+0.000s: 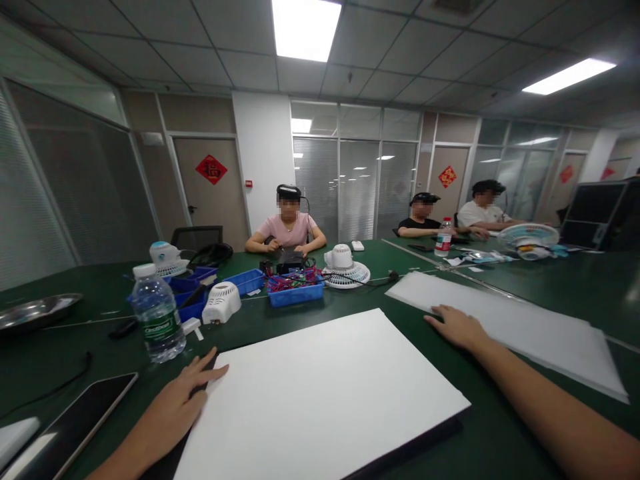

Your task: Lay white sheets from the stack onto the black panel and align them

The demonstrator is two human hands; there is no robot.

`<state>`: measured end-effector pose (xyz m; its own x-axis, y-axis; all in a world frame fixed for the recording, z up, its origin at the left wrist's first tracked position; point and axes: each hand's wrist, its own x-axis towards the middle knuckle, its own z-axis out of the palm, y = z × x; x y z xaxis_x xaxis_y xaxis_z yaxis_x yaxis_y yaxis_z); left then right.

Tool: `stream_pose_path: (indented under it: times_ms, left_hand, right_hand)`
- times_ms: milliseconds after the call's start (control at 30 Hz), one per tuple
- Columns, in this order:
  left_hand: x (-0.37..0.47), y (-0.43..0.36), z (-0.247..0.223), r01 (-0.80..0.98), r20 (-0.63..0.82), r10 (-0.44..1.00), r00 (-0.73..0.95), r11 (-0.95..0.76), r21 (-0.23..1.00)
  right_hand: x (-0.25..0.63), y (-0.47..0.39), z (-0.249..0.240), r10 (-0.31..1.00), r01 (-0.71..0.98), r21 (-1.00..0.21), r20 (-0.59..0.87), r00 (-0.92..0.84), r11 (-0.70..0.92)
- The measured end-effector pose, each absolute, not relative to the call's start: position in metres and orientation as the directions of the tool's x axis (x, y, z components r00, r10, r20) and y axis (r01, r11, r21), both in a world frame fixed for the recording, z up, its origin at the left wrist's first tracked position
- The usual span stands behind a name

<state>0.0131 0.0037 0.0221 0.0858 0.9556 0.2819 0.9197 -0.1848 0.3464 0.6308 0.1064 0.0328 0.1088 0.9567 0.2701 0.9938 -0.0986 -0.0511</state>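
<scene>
A large white sheet (320,393), perhaps a board or stack of paper, lies in front of me with something dark under its edge. My left hand (175,407) rests at its left edge, fingers stretched out, the index fingertip on the white surface. Off to the right, my right hand (463,328) is open with fingers extended, at the near edge of a second stack of translucent white sheets (530,327). It grips nothing; whether its palm presses on that stack, I cannot tell.
A water bottle (159,320) and a black-screened phone (75,427) are at left. Beyond are a white fan housing (221,302), a blue bin of wires (296,295) and a fan (345,270). One person (287,230) sits opposite; two more sit farther right. A metal dish (40,310) is far left.
</scene>
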Motion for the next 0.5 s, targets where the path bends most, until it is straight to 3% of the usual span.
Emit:
stream_pose_path:
  times_ms: [167, 333, 500]
  left_hand:
    - [0.015, 0.006, 0.021, 0.929, 0.265, 0.963, 0.04, -0.134, 0.346]
    - [0.014, 0.006, 0.022, 0.923, 0.325, 0.946, -0.005, -0.121, 0.366]
    - [0.005, 0.005, 0.018, 0.902, 0.353, 0.935, -0.017, -0.138, 0.409]
  right_hand:
    - [0.612, 0.105, 0.035, 0.976, 0.993, 0.059, 0.198, 0.091, -0.104]
    - [0.573, 0.084, 0.056, 0.96, 0.981, 0.143, 0.264, 0.093, -0.134]
    - [0.508, 0.043, 0.076, 0.933, 0.982, 0.183, 0.344, -0.101, 0.039]
